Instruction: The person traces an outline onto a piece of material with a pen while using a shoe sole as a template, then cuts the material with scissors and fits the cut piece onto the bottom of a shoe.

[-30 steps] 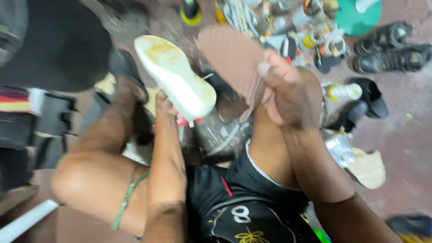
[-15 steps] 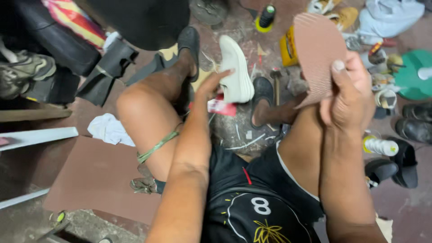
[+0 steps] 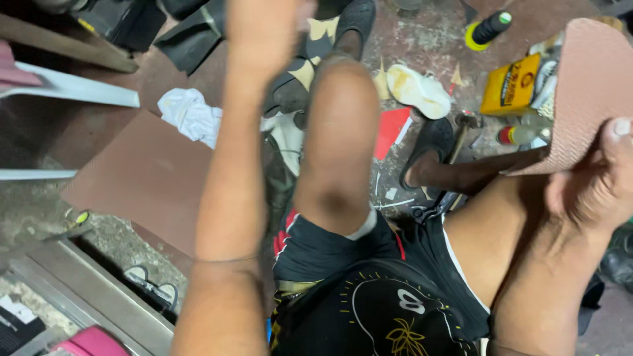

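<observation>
Gripping the brown sole sheet (image 3: 587,92) just right of the yellow tin (image 3: 511,84), the right hand (image 3: 593,191) stayed clamped; the left hand's (image 3: 264,26) fingers were cut off from view, so I couldn't tell.

We count one textured brown sole sheet (image 3: 587,92), one white shoe (image 3: 419,90), one yellow tin (image 3: 511,86) and one hammer (image 3: 461,128). We also see one white rag (image 3: 191,113), one flat brown board (image 3: 148,175) and one black bottle (image 3: 488,28) with a green cap.
</observation>
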